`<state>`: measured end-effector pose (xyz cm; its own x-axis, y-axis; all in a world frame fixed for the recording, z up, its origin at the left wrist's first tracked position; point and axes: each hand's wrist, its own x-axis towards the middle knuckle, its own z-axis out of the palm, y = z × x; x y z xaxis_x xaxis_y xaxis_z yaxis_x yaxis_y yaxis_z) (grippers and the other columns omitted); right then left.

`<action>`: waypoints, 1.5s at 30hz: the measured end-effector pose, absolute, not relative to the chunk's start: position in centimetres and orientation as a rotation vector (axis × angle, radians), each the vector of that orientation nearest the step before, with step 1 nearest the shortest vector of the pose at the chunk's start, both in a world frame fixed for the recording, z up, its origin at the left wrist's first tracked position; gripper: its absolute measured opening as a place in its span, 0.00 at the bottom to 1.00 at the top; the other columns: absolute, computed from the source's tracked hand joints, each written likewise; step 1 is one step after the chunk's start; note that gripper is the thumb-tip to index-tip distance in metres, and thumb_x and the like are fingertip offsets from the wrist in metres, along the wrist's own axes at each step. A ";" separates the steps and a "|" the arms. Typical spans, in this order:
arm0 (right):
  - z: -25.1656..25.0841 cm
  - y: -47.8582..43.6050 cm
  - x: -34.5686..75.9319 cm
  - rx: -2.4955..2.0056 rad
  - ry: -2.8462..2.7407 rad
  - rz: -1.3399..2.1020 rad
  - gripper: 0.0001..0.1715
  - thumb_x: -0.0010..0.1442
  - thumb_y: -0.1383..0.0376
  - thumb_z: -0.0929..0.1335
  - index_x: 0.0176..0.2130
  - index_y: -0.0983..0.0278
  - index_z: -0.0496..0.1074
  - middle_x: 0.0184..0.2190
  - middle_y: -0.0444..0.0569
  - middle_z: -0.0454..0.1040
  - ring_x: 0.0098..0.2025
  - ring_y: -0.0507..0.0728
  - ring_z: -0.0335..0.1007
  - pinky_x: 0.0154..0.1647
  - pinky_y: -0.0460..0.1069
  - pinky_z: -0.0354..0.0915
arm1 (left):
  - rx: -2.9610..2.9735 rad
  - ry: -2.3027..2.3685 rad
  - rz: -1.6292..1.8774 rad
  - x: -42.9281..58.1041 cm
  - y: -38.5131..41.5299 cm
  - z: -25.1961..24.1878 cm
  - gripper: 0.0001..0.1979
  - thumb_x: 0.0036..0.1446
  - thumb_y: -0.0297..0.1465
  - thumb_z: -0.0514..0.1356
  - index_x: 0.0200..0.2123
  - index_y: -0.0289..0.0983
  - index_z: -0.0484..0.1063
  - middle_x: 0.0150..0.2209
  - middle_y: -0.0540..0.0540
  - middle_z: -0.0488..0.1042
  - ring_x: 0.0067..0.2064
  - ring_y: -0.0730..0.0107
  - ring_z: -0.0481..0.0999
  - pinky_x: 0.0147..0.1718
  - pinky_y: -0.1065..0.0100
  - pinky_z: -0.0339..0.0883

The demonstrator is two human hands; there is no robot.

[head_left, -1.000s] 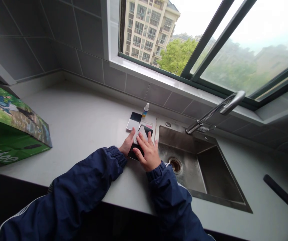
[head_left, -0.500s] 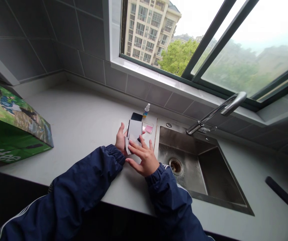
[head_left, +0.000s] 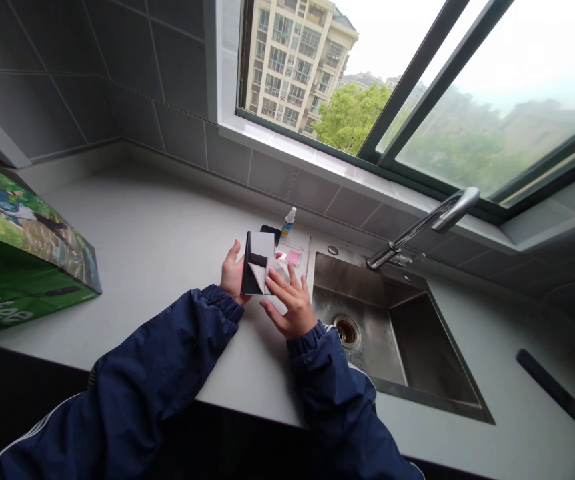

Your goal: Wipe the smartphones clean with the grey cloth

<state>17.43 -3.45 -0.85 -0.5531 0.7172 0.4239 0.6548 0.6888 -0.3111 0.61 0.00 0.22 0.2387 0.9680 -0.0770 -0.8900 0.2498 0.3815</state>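
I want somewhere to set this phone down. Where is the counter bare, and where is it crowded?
Widest bare counter lies between the box and the left hand, which holds the phone. A narrower bare strip runs between the sink and the dark bar. Crowded: behind the right hand, where the bottle and pink packet sit.

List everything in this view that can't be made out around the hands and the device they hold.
All in the head view:
1. Dark device, gripped by the left hand: its face is mostly covered by the white cloth and the right hand, and it is too small to identify.
2. Small bottle: label too small to read.
3. Green box: cut off by the left edge.
4. Dark bar: blurred, runs off the right edge.
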 end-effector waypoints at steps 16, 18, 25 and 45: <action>-0.8 -4.9 16.0 -0.879 -2.509 0.252 0.31 0.63 0.53 0.68 0.62 0.59 0.67 0.64 0.48 0.64 0.74 0.65 0.33 0.70 0.71 0.34 | 0.238 0.466 1.313 0.7 -0.5 -0.3 0.44 0.61 0.60 0.39 0.59 0.29 0.67 0.45 0.31 0.79 0.35 0.52 0.81 0.39 0.51 0.75; -0.9 -5.0 15.9 -0.885 -2.533 0.243 0.32 0.63 0.53 0.68 0.63 0.58 0.66 0.65 0.47 0.63 0.74 0.65 0.32 0.70 0.72 0.33 | 0.236 0.488 1.295 0.8 -0.4 -0.5 0.45 0.61 0.60 0.39 0.57 0.28 0.69 0.44 0.31 0.79 0.33 0.53 0.80 0.38 0.51 0.75; -1.5 -4.0 16.7 -1.107 -2.351 0.207 0.26 0.65 0.56 0.66 0.60 0.58 0.70 0.63 0.49 0.66 0.73 0.67 0.39 0.69 0.73 0.37 | 0.261 0.396 1.322 1.0 -0.1 -0.8 0.45 0.60 0.61 0.40 0.58 0.29 0.68 0.44 0.31 0.79 0.42 0.48 0.80 0.45 0.50 0.73; -2.5 -3.8 16.7 -1.095 -2.364 0.222 0.29 0.65 0.57 0.65 0.63 0.59 0.66 0.66 0.49 0.62 0.73 0.68 0.39 0.68 0.73 0.42 | 0.264 0.374 1.338 1.3 0.2 -1.3 0.42 0.62 0.59 0.42 0.60 0.29 0.66 0.45 0.32 0.78 0.45 0.47 0.80 0.47 0.49 0.72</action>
